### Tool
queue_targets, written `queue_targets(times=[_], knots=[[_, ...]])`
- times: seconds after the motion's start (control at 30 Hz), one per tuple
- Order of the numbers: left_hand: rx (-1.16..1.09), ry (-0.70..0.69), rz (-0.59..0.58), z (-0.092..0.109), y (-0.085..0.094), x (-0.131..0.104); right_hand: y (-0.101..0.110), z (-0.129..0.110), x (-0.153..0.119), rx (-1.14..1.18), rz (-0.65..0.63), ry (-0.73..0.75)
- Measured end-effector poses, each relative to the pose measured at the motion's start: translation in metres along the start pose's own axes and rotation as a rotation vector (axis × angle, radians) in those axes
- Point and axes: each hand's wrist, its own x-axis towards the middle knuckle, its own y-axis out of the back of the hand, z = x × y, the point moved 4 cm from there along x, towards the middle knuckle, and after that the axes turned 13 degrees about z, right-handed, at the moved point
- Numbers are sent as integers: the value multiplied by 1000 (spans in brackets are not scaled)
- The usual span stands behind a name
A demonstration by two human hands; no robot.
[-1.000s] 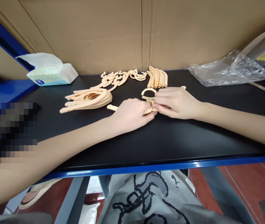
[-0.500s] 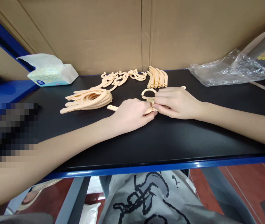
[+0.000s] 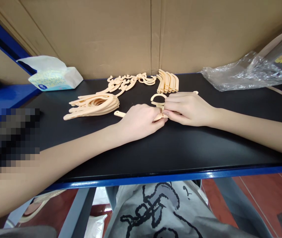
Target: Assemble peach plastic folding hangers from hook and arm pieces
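Observation:
Both hands meet over a beige plastic hanger (image 3: pixel 158 97) near the middle of the black table. Its curved hook rises between them, and one arm end pokes out left of my left hand (image 3: pixel 141 120). The other end shows behind my right hand (image 3: pixel 189 109). My left hand is closed round the hanger's left part, knuckles up. Fingers of my right hand are closed on the part beside the hook, with the thumb near a small beige piece at the joint. The fingertips hide much of the joint.
Left of the hands lies a stack of beige hangers (image 3: pixel 98 105). Behind are loose hook pieces (image 3: pixel 123 82) and a row of curved tubes (image 3: pixel 167 82). A tissue pack (image 3: pixel 54 77) sits back left, clear plastic (image 3: pixel 242 74) back right. The table's blue edge (image 3: pixel 155 179) runs in front.

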Motion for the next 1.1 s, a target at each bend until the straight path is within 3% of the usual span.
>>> queue_targets(times=[1.1], knots=[[-45,-1,26,-1,-1,0,-2,2,-2,56,-44,-54]])
